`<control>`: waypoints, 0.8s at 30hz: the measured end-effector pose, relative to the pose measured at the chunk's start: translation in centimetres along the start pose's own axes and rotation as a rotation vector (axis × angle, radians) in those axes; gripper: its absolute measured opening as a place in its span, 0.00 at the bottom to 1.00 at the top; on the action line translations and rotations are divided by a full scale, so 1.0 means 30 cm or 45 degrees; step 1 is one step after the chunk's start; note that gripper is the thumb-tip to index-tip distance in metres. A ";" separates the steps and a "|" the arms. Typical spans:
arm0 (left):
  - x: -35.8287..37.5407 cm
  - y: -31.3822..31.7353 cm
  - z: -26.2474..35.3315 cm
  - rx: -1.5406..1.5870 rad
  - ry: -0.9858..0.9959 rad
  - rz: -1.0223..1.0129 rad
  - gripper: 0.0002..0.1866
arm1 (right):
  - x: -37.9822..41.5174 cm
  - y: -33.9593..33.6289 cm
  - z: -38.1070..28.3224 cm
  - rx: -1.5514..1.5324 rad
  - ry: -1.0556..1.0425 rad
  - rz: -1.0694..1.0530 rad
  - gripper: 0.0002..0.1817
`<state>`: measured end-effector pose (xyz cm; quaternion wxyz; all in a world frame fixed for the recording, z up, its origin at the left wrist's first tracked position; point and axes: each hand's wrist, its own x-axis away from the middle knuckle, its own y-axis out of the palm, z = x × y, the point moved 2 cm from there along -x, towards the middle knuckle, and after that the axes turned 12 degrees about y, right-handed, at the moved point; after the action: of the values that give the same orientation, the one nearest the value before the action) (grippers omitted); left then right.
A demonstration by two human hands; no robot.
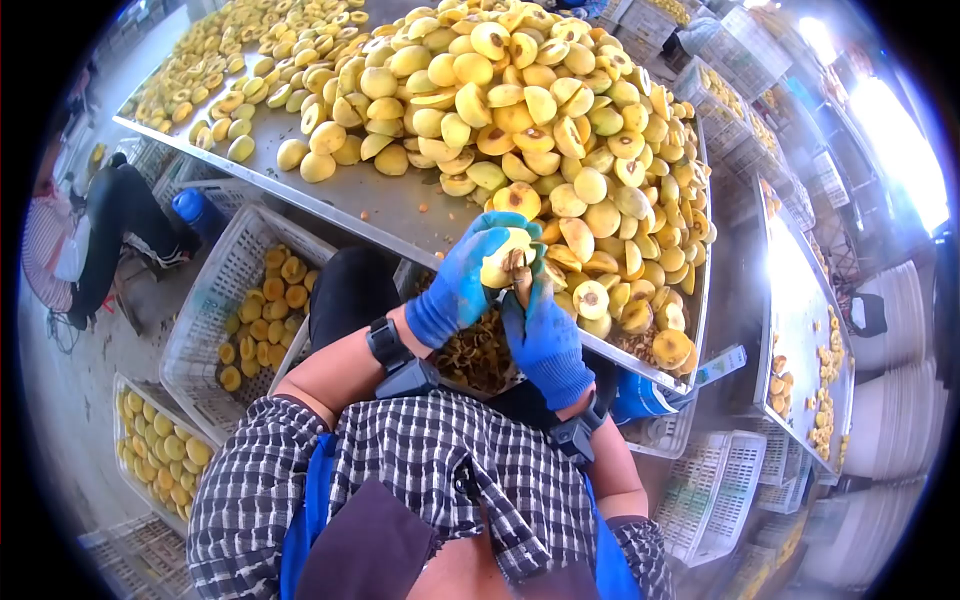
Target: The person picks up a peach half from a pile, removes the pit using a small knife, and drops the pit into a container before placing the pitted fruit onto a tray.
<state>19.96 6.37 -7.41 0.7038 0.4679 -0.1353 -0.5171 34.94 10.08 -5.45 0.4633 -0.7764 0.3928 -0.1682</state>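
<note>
My left hand [462, 285], in a blue glove, grips a yellow peach half [504, 262] with its fingers wrapped round the back. The cut side, brown at the stone hollow, faces my right hand [545, 338]. That hand, gloved in blue too, is closed right at the fruit around a short, brown, handle-like piece [522, 288]; I cannot tell what kind of tool it is. Both hands are over the near edge of a metal table [345, 205]. Below them, brown scraps [470, 358] fill a container between my knees. A large heap of peach halves [590, 150] rises just beyond.
To the left stand a white crate [190, 345] of peach halves and another full crate [125, 440]. A blue bottle [198, 212] and a seated person [110, 230] are farther left. On the right are a second metal table [790, 300] and a white crate [712, 500].
</note>
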 end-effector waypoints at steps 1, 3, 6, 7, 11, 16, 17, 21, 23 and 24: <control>0.000 -0.006 0.009 -0.179 0.056 -0.080 0.19 | 0.006 0.003 0.009 -0.015 -0.016 -0.001 0.24; -0.011 -0.027 0.019 -0.449 0.108 -0.182 0.18 | 0.006 0.010 0.009 0.000 -0.018 -0.025 0.24; -0.038 -0.086 -0.006 -0.528 -0.029 -0.141 0.18 | 0.008 0.026 0.012 0.031 0.001 -0.076 0.26; -0.038 -0.093 -0.012 -0.485 -0.063 -0.089 0.18 | 0.001 0.042 0.034 0.002 -0.019 -0.083 0.26; -0.027 -0.078 -0.012 -0.402 -0.023 -0.021 0.18 | -0.001 0.117 0.070 -0.395 -0.286 0.180 0.25; -0.011 -0.037 0.016 -0.540 -0.003 -0.070 0.18 | -0.020 0.046 0.059 -0.075 -0.112 -0.071 0.20; -0.025 -0.040 0.032 -0.593 -0.107 -0.080 0.20 | -0.026 0.046 0.082 -0.122 -0.110 -0.101 0.19; -0.033 -0.030 0.012 0.081 -0.161 0.052 0.26 | -0.024 0.074 0.107 -0.423 -0.079 0.025 0.18; -0.022 -0.031 -0.008 -0.138 -0.080 -0.011 0.30 | -0.022 0.123 0.132 -0.490 -0.025 0.010 0.17; -0.017 -0.062 -0.029 -0.151 -0.081 -0.038 0.30 | -0.014 0.092 0.097 -0.398 -0.031 0.063 0.16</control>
<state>19.21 7.21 -9.18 0.7178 0.4107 -0.1198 -0.5493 35.23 11.40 -9.25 0.3454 -0.8311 0.4277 -0.0842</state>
